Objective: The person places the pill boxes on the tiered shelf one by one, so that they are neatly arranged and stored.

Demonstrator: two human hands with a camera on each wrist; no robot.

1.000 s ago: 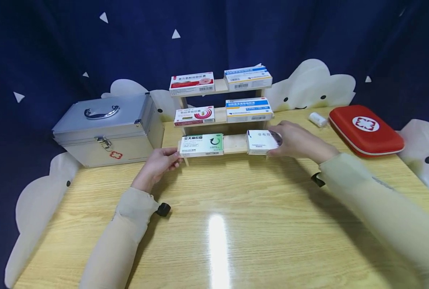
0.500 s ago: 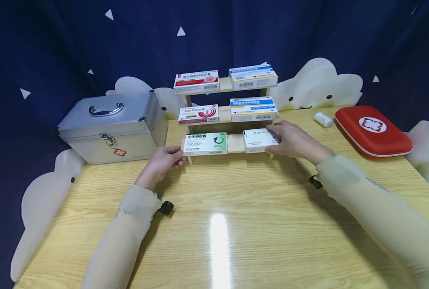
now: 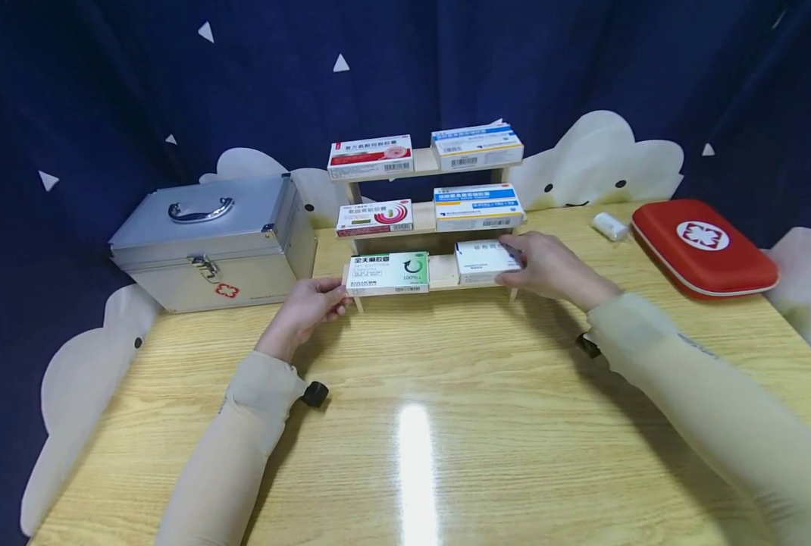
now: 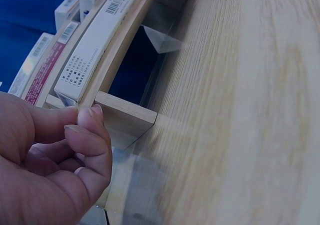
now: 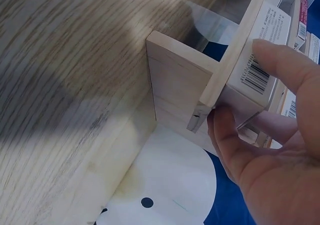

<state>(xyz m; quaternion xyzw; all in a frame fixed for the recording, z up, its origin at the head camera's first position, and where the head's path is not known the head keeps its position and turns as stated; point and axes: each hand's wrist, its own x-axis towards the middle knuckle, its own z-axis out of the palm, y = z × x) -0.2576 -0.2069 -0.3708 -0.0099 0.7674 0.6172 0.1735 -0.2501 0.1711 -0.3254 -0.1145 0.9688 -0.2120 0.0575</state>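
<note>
A stepped wooden rack (image 3: pixel 443 268) stands on the table with two medicine boxes on each of its three tiers. At the left end of the lowest tier, my left hand (image 3: pixel 308 307) pinches the board's corner between thumb and fingers (image 4: pixel 89 122), beside a green-and-white medicine box (image 3: pixel 388 273). My right hand (image 3: pixel 552 267) grips a white medicine box (image 3: pixel 483 262) at the right of that tier. In the right wrist view, the thumb (image 5: pixel 280 60) lies on its barcode side and fingers bend round its end. The box sits on the board.
Behind are red-and-white boxes (image 3: pixel 371 157) (image 3: pixel 374 218) and blue-and-white boxes (image 3: pixel 477 145) (image 3: pixel 479 207). A silver metal case (image 3: pixel 214 243) stands to the left. On the right lie a small white roll (image 3: pixel 609 226) and a red first-aid case (image 3: pixel 706 246). A dark blue curtain (image 3: pixel 405 68) hangs behind.
The white box has shifted left along the lowest tier with my right hand. My left hand keeps its hold on the rack. The head view has turned slightly.
</note>
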